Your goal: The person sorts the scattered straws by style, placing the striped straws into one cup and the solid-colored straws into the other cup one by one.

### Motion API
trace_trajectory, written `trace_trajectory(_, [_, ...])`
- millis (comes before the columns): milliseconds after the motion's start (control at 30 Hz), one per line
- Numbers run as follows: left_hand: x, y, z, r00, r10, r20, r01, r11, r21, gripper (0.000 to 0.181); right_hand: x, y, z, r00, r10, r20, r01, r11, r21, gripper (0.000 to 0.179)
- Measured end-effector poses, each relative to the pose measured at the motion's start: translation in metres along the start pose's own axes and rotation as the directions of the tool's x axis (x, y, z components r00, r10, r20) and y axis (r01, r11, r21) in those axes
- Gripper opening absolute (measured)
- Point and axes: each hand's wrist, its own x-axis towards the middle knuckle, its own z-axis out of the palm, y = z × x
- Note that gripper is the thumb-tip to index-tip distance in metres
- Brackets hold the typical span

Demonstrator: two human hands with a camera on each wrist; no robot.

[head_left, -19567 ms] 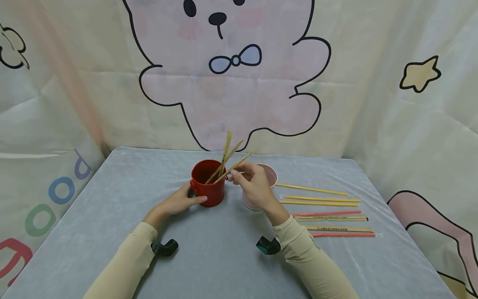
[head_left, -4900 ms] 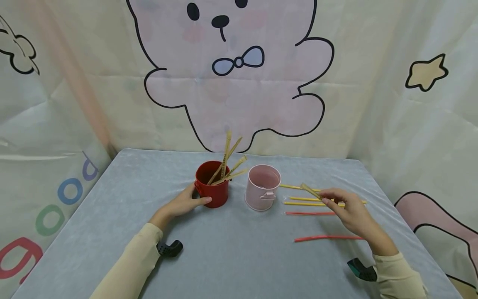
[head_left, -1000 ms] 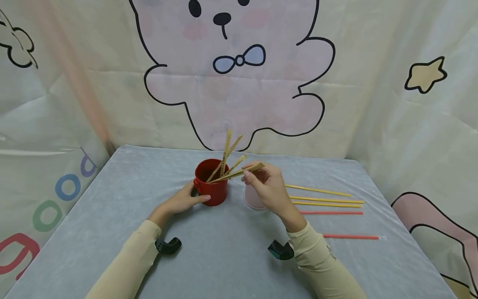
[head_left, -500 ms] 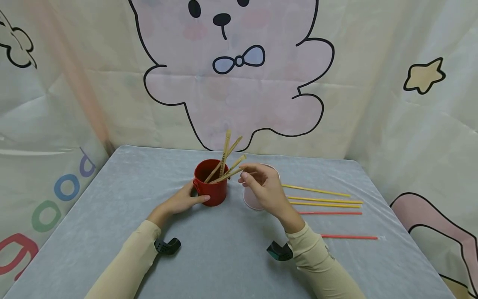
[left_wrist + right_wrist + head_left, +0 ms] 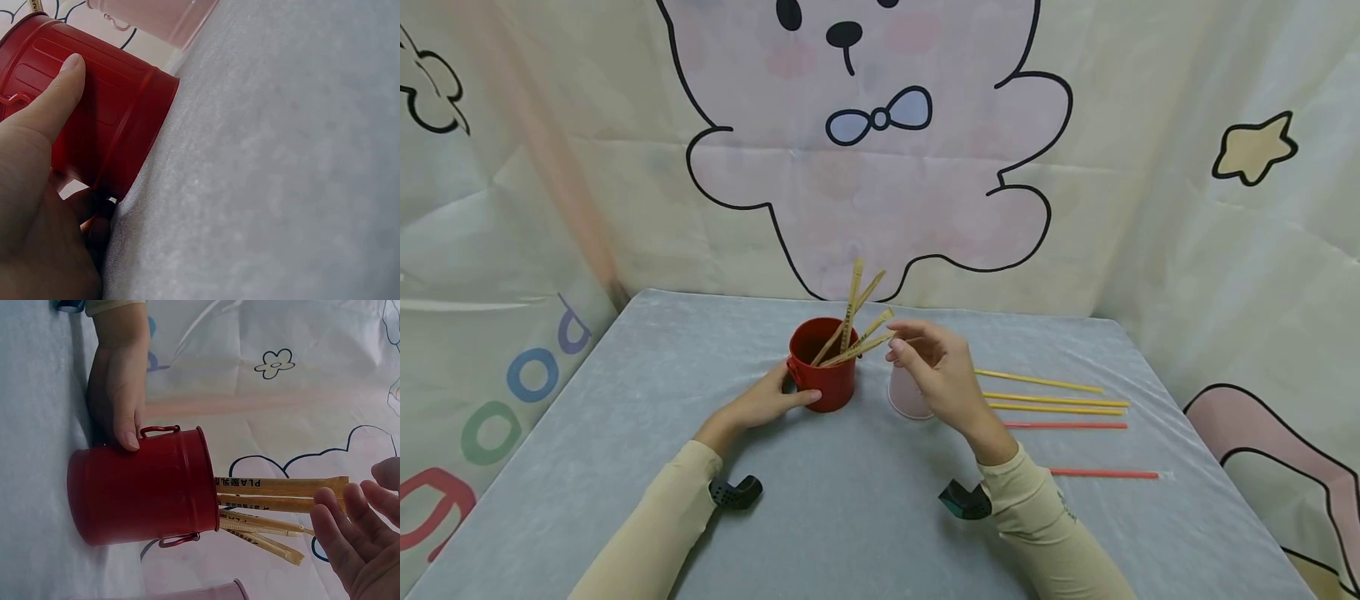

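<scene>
My left hand (image 5: 767, 400) holds a small red bucket (image 5: 827, 388) upright on the table, its thumb (image 5: 59, 94) along the side wall and the other fingers behind. Several drinking straws in brown paper wrappers (image 5: 275, 485) lean in the bucket, printed with dark lettering. Their upper ends stick out over the rim. Just right of these ends hovers my right hand (image 5: 946, 379), fingers loosely bent and apart with nothing pinched between them. Behind that hand, a pink bucket (image 5: 910, 397) is partly hidden.
To the right lie several yellow straws (image 5: 1052, 399) and two red straws (image 5: 1105, 473), left ends partly covered by the right hand and arm. A grey-blue cloth (image 5: 850, 517) covers the table. A printed curtain (image 5: 587, 208) stands close behind its far edge.
The right hand has let go of the paper-wrapped straw, which now leans lower in the red bucket. Earlier, two paper-wrapped straws lay on the table at right; they are gone from there. Left hand stays.
</scene>
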Motion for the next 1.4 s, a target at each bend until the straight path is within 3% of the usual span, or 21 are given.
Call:
trace_trajectory(500, [0.001, -0.001, -0.004, 1.0, 0.022, 0.01, -0.022, 0.999, 0.034, 0.083, 0.003, -0.003, -0.009, 0.999, 0.026, -0.047, -0.025, 0.999, 0.027, 0.023])
trace_trajectory(600, [-0.002, 0.0, -0.007, 0.999, 0.032, 0.014, -0.033, 0.998, 0.05, 0.085, 0.004, 0.0, -0.013, 0.998, 0.002, -0.063, 0.0, 0.999, 0.044, 0.022])
trace_trajectory(767, [-0.006, 0.002, -0.011, 0.999, 0.047, 0.019, -0.048, 0.998, 0.05, 0.091, 0.004, 0.003, -0.026, 0.994, -0.062, -0.088, 0.065, 0.997, 0.028, 0.021])
trace_trajectory(967, [-0.009, 0.006, -0.018, 0.999, 0.035, 0.019, -0.036, 0.996, 0.079, 0.096, 0.0, 0.009, -0.051, 0.995, -0.068, -0.073, 0.066, 0.998, -0.021, 0.021])
trace_trajectory(1167, [-0.02, 0.01, -0.026, 1.0, -0.005, -0.029, 0.008, 0.995, 0.101, 0.09, -0.009, 0.021, -0.075, 0.997, -0.04, -0.067, 0.035, 0.997, -0.072, 0.02])
trace_trajectory(1400, [-0.045, 0.01, -0.036, 0.992, 0.01, -0.126, 0.005, 0.993, 0.121, 0.07, -0.019, 0.029, -0.103, 0.999, -0.003, -0.052, -0.004, 0.992, -0.125, 0.02])
